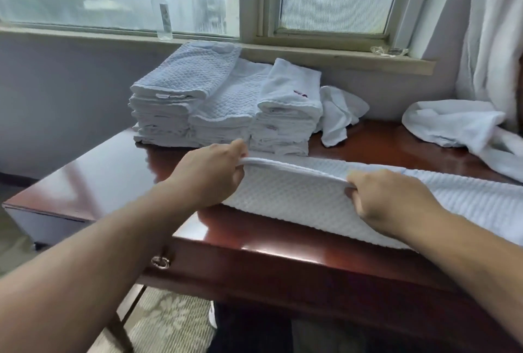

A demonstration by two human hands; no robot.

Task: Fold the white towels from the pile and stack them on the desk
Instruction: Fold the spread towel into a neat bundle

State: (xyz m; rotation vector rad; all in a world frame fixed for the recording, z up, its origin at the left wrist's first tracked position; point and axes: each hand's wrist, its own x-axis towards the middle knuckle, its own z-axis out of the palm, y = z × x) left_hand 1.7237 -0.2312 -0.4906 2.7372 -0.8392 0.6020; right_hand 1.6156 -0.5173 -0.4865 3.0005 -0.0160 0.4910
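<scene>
A white waffle-textured towel (297,194) lies across the dark red desk (283,242), stretching off to the right. My left hand (210,171) pinches its left edge at the far corner, and my right hand (393,200) grips the same edge nearer to me, lifting it off the desk. Behind them stand three stacks of folded white towels (226,100) side by side. An unfolded small towel (339,115) lies crumpled just right of the stacks. A loose white towel (458,126) lies at the far right of the desk.
A clear plastic bottle (161,10) stands on the windowsill (325,55) behind the stacks. A white curtain (492,35) hangs at the right. The desk's drawer has a metal ring pull (160,262) on its front. Patterned carpet (169,321) shows below.
</scene>
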